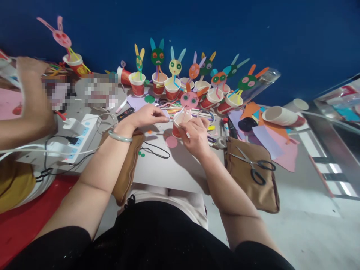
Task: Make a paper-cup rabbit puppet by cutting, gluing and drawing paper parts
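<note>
A red and white paper cup (pixel 177 130) stands on the table in front of me, with a pink paper rabbit face (pixel 189 100) on thin stems rising from it. The face has green eyes and orange ears. My right hand (pixel 195 135) is closed at the cup's right front side, its fingers bent against the rim and stems. Left of the cup, my left hand (pixel 150 115) has thumb and fingertips drawn together, pointing at the cup; what they hold, if anything, is too small to name. A pink paper disc (pixel 171 141) lies below the cup.
Several cups with paper rabbit faces line the blue wall. Scissors (pixel 253 163) rest on a brown pouch (pixel 244 187) at the right, near coloured paper (pixel 284 153). A power strip (pixel 81 138) with cables lies left, beside another person's arm (pixel 33 101).
</note>
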Demonstrator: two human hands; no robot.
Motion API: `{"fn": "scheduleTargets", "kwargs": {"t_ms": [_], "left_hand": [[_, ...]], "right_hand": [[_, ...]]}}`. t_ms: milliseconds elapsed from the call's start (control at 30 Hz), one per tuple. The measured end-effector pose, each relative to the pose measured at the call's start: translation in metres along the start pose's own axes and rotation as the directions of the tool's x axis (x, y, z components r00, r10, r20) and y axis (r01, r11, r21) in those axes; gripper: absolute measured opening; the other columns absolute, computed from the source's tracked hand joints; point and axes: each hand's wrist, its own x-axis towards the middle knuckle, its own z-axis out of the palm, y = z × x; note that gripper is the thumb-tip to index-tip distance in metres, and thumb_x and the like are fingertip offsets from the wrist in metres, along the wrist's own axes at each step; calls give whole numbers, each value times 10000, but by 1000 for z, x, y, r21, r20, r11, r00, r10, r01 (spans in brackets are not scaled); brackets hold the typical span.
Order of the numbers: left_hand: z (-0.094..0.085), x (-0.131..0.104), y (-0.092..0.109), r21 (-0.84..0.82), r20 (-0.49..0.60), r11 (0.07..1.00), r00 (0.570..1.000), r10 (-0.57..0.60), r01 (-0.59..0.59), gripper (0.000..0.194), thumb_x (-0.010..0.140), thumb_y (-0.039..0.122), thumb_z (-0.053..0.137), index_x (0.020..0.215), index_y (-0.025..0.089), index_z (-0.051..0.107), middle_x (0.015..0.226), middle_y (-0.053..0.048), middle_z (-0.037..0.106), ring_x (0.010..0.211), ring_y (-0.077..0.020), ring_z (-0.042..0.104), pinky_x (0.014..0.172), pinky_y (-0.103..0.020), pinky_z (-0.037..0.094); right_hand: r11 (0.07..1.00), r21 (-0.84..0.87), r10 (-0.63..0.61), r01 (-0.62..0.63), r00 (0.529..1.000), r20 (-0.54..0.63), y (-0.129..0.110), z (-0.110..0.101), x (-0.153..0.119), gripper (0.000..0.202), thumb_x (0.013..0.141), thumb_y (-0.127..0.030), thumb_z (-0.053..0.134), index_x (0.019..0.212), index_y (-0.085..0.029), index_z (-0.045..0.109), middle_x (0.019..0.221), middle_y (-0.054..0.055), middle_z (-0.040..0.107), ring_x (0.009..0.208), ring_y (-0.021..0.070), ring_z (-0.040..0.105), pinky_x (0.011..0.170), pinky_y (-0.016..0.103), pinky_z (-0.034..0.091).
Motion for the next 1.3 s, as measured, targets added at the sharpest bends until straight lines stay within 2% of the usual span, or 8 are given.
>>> {"fn": "scheduleTargets", "kwargs": {"t_ms": [100, 467, 633, 767, 967, 1300], "left_hand": [[1, 1, -1, 2, 3, 1000, 1000, 19, -19, 349, 745, 501, 789, 808, 158, 793, 783, -45, 768, 760, -171, 652, 718, -277, 471], [3, 4, -2, 36, -35, 999, 999, 36, -35, 199, 746, 360, 744, 727, 165, 779, 699, -25, 745, 710, -164, 650, 693, -279, 469], [4, 3, -1, 33, -33, 999, 999, 32, -30, 234, 763, 388, 741, 769, 156, 771, 734, -35, 750, 741, -176, 660, 718, -293, 482], [3, 1, 2, -15, -14, 999, 999, 30, -31, 281, 708, 391, 797, 842, 144, 784, 801, -46, 772, 790, -183, 676, 745, -292, 492], [4, 1, 6, 10, -61, 1000, 998, 15, -14, 257, 736, 399, 760, 775, 147, 786, 773, -41, 775, 766, -176, 673, 756, -289, 490], [7, 1, 10, 56, -124, 998, 992, 12, -5, 209, 769, 345, 718, 723, 146, 762, 726, -36, 757, 744, -172, 669, 719, -281, 471]], "right_hand": [[1000, -1, -16, 16, 1000, -9, 0, 1, 0, 193, 1025, -271, 514, 965, -229, 693, 797, 49, 694, 873, 237, 562, 903, 443, 304], [999, -34, -23, 23, 1000, 5, -7, 1, 1, 285, 1064, -340, 455, 919, -222, 669, 778, 46, 691, 864, 224, 553, 906, 428, 311], [1000, -3, -17, 17, 1000, -19, -5, 1, 1, 275, 1058, -316, 462, 918, -219, 678, 766, 46, 678, 857, 221, 538, 900, 427, 301], [1000, -14, -28, 28, 998, -52, -3, 1, 1, 249, 1051, -303, 481, 931, -217, 681, 765, 47, 685, 852, 223, 548, 884, 427, 311], [997, -17, -77, 76, 993, -86, -6, 1, 2, 224, 1048, -290, 504, 926, -214, 676, 741, 38, 682, 837, 215, 556, 890, 417, 318], [996, -41, -80, 76, 992, -101, -7, 1, 3, 198, 1041, -283, 513, 911, -224, 651, 741, 20, 686, 839, 210, 562, 887, 410, 324]]}}
